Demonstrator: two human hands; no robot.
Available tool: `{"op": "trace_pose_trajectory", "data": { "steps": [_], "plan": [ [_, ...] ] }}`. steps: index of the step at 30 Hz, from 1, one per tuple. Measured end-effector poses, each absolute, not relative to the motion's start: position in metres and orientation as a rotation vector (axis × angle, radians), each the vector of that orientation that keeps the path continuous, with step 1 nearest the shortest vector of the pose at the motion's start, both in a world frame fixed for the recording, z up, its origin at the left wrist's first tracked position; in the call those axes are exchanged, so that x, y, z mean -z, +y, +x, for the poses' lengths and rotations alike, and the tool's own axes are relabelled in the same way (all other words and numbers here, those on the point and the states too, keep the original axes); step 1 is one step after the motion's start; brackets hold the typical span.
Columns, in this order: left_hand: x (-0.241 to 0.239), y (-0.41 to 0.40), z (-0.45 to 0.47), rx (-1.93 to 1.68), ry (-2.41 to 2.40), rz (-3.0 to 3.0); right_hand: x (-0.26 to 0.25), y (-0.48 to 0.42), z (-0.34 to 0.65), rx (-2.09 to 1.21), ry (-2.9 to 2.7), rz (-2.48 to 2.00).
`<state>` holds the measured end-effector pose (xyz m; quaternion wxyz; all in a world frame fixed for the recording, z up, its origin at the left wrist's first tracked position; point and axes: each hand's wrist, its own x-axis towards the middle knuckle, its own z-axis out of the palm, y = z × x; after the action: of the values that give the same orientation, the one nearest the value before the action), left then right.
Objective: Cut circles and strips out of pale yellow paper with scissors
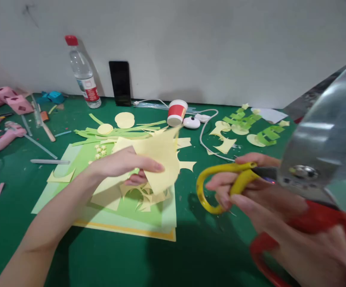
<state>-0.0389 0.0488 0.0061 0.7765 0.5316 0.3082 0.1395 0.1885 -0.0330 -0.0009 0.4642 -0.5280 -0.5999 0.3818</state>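
Note:
My left hand [143, 163] pinches a pale yellow sheet of paper [165, 159] with a curved cut edge, raised over the paper pile. On the right, my right hand [244, 191] has its fingers around the yellow handles [205, 191] of a pair of scissors. Very near the camera, a wide metal scissor blade [325, 131] with a pivot screw and blurred red handles [265, 251] overlap that hand; how they are held I cannot tell. Yellow paper scraps [144, 199] lie on green sheets [80, 159] beneath my left hand.
On the green table [202, 251], a bottle [85, 79], a phone [120, 83] and a paper cup [177, 113] are near the wall. A white cable [202, 139] winds past an earbud case [191, 122]. Green-and-yellow paper pieces [268, 135] lie right, pink paper shapes [19, 103] left.

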Motion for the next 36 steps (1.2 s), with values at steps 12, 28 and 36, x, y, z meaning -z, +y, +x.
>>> {"op": "trace_pose_trajectory", "data": {
  "steps": [12, 28, 36],
  "plan": [
    [0.006, 0.032, -0.011, 0.125, 0.538, 1.191, 0.033, -0.027, 0.170, -1.721, -1.130, -1.057],
    [0.012, 0.014, 0.005, -0.379, 0.782, 2.094, 0.037, -0.021, 0.168, -1.181, -1.018, -1.130],
    [0.029, -0.001, 0.012, -0.645, 0.813, 2.057, 0.029, -0.024, 0.164, -1.087, -1.017, -1.055]
  ]
}}
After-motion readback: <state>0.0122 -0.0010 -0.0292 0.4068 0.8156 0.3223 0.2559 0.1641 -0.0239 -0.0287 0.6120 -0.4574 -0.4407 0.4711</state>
